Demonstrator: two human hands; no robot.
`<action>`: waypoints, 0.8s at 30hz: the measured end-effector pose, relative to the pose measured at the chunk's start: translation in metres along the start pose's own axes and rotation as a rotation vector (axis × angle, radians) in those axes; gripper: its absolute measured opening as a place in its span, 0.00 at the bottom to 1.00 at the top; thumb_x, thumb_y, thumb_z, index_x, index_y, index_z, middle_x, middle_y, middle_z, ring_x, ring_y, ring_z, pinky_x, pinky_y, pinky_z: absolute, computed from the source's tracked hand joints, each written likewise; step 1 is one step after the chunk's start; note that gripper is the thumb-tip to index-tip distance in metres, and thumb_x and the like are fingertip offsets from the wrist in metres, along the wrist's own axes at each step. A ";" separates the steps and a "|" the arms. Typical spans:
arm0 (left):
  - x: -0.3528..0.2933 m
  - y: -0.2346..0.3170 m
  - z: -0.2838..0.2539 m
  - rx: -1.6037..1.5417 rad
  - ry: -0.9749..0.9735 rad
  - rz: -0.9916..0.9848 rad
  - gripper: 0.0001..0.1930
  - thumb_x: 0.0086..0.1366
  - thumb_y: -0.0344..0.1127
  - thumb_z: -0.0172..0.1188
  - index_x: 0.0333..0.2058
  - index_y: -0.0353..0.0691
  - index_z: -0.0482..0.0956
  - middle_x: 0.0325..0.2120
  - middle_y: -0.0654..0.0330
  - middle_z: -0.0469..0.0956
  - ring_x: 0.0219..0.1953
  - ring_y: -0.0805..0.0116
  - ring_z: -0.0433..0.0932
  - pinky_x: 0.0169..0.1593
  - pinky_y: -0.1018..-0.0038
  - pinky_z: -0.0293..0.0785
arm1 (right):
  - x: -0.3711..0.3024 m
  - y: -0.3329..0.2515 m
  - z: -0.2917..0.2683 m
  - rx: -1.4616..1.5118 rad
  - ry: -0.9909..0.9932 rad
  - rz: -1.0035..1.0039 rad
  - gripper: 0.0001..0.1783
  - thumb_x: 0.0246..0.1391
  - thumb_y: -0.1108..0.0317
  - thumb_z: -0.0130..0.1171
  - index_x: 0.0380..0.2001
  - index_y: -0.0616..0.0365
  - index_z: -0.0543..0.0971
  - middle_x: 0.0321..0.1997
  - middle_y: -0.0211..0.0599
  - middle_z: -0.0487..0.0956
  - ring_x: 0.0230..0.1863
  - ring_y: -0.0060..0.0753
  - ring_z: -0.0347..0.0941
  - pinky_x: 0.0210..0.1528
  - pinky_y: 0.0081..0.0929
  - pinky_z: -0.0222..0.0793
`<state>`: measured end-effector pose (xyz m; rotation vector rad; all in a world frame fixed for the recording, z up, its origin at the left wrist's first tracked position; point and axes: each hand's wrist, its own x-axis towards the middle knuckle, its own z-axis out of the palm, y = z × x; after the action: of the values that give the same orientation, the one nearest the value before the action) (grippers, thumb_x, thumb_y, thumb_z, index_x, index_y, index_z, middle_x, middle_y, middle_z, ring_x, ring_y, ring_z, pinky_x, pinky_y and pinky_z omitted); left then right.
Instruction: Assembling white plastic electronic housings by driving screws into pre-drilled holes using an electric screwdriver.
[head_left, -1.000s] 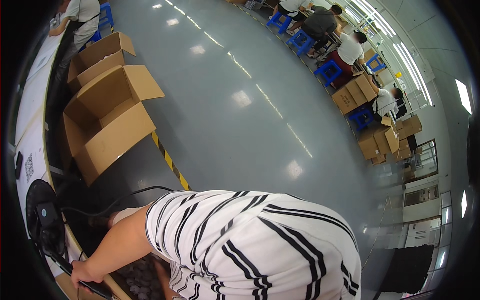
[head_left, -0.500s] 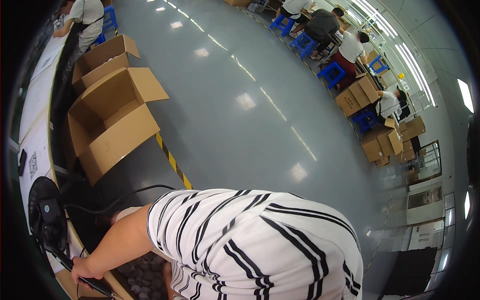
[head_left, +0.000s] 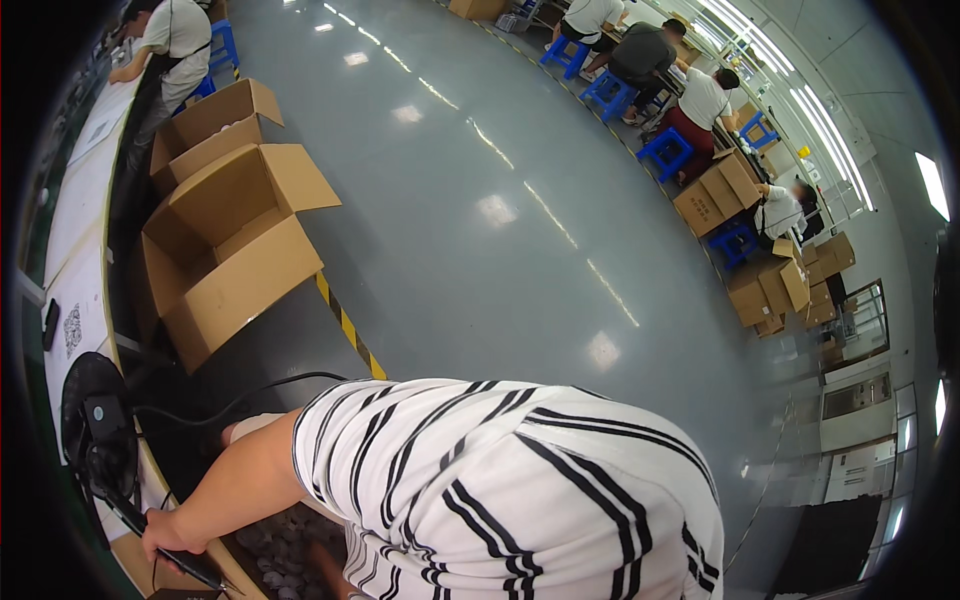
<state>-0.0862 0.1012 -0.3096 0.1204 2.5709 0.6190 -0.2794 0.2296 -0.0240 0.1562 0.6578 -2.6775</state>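
Note:
My right hand (head_left: 168, 538) reaches left from the striped sleeve, its fingers wrapped round a long black rod-shaped tool (head_left: 122, 512) with a narrow tip. Between that arm and my body, a heap of grey rounded pieces (head_left: 280, 562) lies in a box-like container beside the table edge. My left hand (head_left: 325, 566) shows only as a dim patch of skin over the grey pieces. Its fingers are hidden behind my body and shadow. A black device with a rounded base (head_left: 95, 395) stands on the table just beyond the right hand.
A long white table (head_left: 75, 225) runs along the left. Large open cardboard boxes (head_left: 240, 295) stand on the floor beside it. A black cable (head_left: 235, 402) arches near my right arm. A person (head_left: 180, 40) works at the far left; several others sit on blue stools at the upper right.
The whole view has shifted slightly. My left arm has moved a little to the left over the grey pieces. My right hand keeps its grip on the black tool.

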 end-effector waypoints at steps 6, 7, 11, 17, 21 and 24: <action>0.015 -0.022 0.008 0.165 0.157 0.236 0.30 0.73 0.57 0.44 0.65 0.43 0.68 0.58 0.54 0.73 0.57 0.56 0.71 0.60 0.72 0.66 | 0.004 0.002 -0.004 -0.007 -0.016 0.047 0.08 0.45 0.78 0.57 0.27 0.69 0.68 0.15 0.51 0.69 0.10 0.44 0.62 0.15 0.44 0.65; 0.016 -0.027 0.010 0.194 0.185 0.270 0.30 0.73 0.56 0.45 0.65 0.43 0.68 0.58 0.53 0.73 0.57 0.55 0.71 0.60 0.71 0.67 | 0.004 0.004 -0.006 -0.002 -0.019 0.056 0.09 0.45 0.78 0.57 0.28 0.68 0.68 0.15 0.50 0.69 0.10 0.44 0.62 0.15 0.44 0.65; 0.025 -0.050 0.019 0.295 0.313 0.393 0.30 0.72 0.56 0.47 0.63 0.42 0.70 0.56 0.51 0.73 0.54 0.52 0.72 0.59 0.68 0.68 | 0.004 0.004 -0.005 -0.014 -0.022 0.068 0.10 0.45 0.78 0.57 0.29 0.67 0.66 0.15 0.49 0.69 0.10 0.44 0.63 0.15 0.43 0.65; 0.056 -0.065 0.041 0.471 0.495 0.605 0.29 0.70 0.56 0.49 0.61 0.41 0.72 0.53 0.49 0.73 0.51 0.48 0.72 0.58 0.62 0.69 | 0.004 -0.011 -0.016 0.011 0.015 0.015 0.11 0.46 0.77 0.56 0.31 0.65 0.64 0.15 0.48 0.69 0.11 0.44 0.63 0.15 0.43 0.64; 0.066 -0.098 0.032 0.633 0.633 0.686 0.29 0.69 0.56 0.51 0.59 0.40 0.74 0.51 0.47 0.74 0.49 0.45 0.73 0.58 0.59 0.70 | 0.001 -0.009 0.001 0.013 -0.010 0.034 0.08 0.45 0.75 0.58 0.27 0.65 0.68 0.15 0.46 0.69 0.11 0.42 0.65 0.16 0.42 0.65; 0.021 -0.180 0.034 0.786 0.743 0.488 0.29 0.68 0.56 0.52 0.58 0.40 0.75 0.50 0.46 0.74 0.47 0.43 0.73 0.58 0.57 0.71 | 0.006 0.029 0.010 0.008 -0.153 0.131 0.09 0.43 0.70 0.61 0.14 0.57 0.75 0.15 0.41 0.73 0.12 0.36 0.66 0.18 0.36 0.69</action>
<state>-0.0834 -0.0413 -0.4259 0.9522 3.3886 -0.3208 -0.2739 0.1995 -0.0288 -0.0033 0.5693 -2.5359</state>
